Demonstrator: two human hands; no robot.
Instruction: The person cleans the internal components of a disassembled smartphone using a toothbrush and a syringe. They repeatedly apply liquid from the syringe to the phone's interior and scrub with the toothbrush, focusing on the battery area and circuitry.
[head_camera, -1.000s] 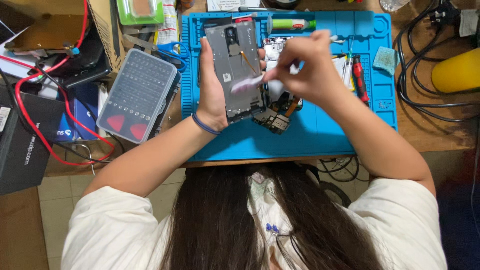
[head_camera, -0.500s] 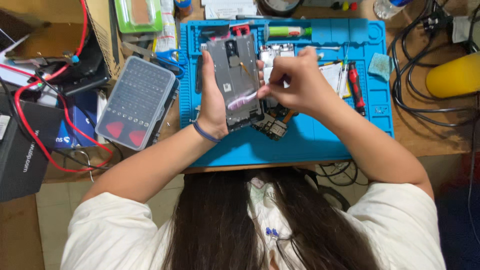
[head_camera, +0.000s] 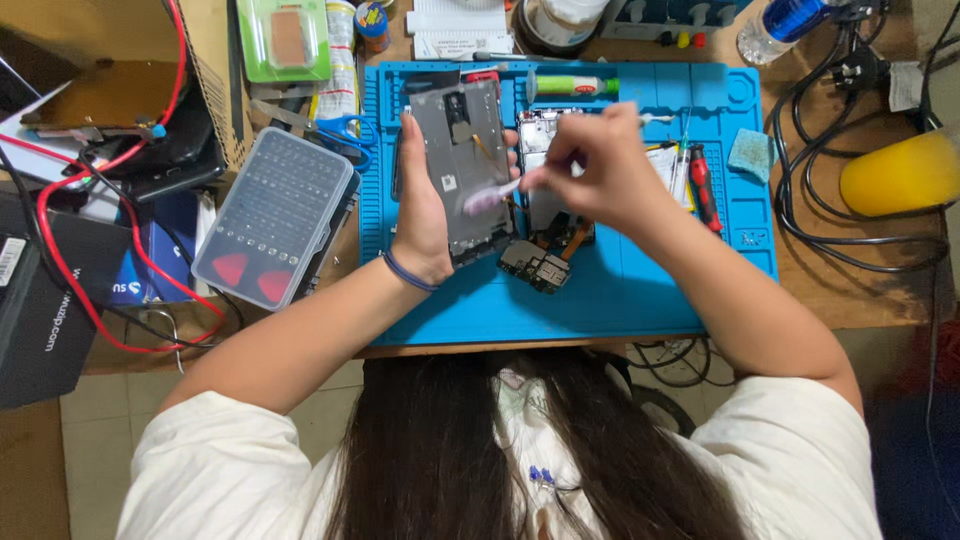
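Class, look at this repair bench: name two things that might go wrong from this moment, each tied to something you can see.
1. The left hand holds the opened phone frame in the air in a one-sided grip while the right hand works a brush on it; the frame might slip and drop.
2. Loose circuit parts lie on the blue mat just under both wrists; a forearm might knock them off.
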